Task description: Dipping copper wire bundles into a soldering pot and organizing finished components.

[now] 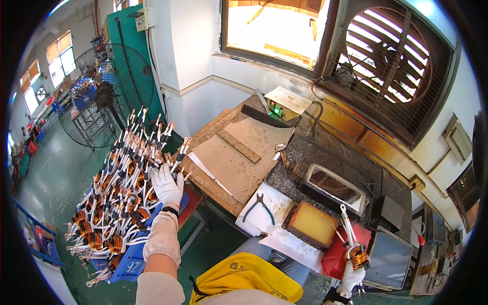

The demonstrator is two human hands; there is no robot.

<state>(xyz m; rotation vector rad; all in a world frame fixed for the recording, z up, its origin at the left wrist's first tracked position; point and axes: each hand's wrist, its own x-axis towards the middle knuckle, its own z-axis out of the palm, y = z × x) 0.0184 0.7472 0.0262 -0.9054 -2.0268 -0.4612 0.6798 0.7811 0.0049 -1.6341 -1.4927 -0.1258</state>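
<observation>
My left hand (pixel 167 185), in a white glove, rests against the right side of a heap of coil assemblies (pixel 116 208). Its fingers are stretched out among the upright leads, and I see no single lead gripped. These assemblies have copper windings, white leads, black sleeves and ring lugs, and they fill a blue crate (pixel 133 262). At the lower right, my gloved right hand (pixel 352 281) is closed around one copper-wound coil (pixel 357 257). Its white leads point up and away past a red container (pixel 362 235); the fingertips are partly hidden.
Cutting pliers (pixel 260 207) lie on white paper beside a tray with a yellow block (pixel 313 223). Behind it stands a rectangular metal-rimmed pot (pixel 334 189). Cardboard (pixel 244 152), a control box (pixel 287 103) and a dark flat panel (pixel 389 259) share the bench. A caged fan (pixel 105 94) stands left.
</observation>
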